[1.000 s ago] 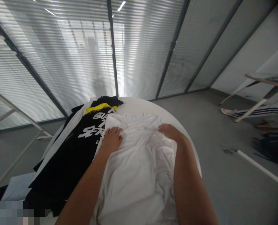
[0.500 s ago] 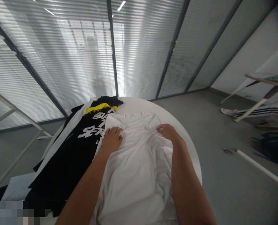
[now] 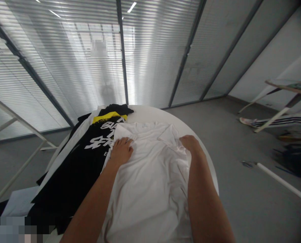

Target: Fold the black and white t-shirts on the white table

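A white T-shirt (image 3: 150, 182) lies on a round white table (image 3: 150, 113), neckline at the far end, with wrinkles down its body. My left hand (image 3: 121, 150) rests flat on its left shoulder area, fingers stretched out. At the opposite edge, my right hand (image 3: 192, 143) has its fingers closed at the right sleeve; the fingertips are partly hidden. That sleeve lies folded inward over the shirt's upper right. Close beside my left hand is a black T-shirt (image 3: 76, 172) with white lettering and a yellow band.
More dark and white garments lie under the black T-shirt. Blinds (image 3: 152, 67) behind glass stand beyond the table. A white metal frame (image 3: 21, 123) is at left. At right are another table (image 3: 289, 86), a person's striped leg (image 3: 284, 119) and a white pole (image 3: 284, 182) above the floor.
My right hand has moved outward to the right, and the white T-shirt's right sleeve now lies flatter and more spread out. My left hand stays in place.
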The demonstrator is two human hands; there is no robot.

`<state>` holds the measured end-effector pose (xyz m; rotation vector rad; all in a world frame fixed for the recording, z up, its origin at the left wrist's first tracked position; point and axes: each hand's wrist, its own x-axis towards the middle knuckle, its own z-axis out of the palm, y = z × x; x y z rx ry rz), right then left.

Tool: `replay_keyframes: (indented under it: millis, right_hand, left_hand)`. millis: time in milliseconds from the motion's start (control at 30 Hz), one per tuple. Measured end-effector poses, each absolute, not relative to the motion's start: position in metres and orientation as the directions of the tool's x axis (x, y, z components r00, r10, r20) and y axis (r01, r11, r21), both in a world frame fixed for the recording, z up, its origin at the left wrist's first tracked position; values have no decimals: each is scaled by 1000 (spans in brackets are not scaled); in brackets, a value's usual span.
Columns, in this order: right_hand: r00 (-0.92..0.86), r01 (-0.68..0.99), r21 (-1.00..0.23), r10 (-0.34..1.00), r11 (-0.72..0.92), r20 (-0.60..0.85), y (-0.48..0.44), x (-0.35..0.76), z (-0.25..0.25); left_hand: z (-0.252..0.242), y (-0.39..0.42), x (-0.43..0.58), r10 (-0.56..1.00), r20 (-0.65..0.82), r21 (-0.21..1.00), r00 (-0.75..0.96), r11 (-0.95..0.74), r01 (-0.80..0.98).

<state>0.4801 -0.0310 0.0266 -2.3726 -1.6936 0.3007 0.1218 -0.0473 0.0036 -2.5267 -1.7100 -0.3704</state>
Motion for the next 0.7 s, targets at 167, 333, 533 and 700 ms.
replay_keyframes:
  millis: [167, 333, 533, 700]
  right_hand:
    - [405, 847, -311, 903, -431, -145, -30, 483, 16]
    - [378, 833, -392, 919, -390, -110, -29, 477, 17]
    - [298, 774, -582, 955, -250, -14, -30, 462, 32]
    - [75, 820, -567, 997, -80, -33, -32, 447, 40]
  left_hand:
    - [6, -48, 123, 907, 240, 84, 346, -374, 923]
    - [7, -49, 123, 908, 238, 87, 346, -375, 923]
    - [4, -47, 122, 902, 246, 77, 355, -383, 921]
    - [4, -47, 122, 906, 236, 76, 352, -379, 922]
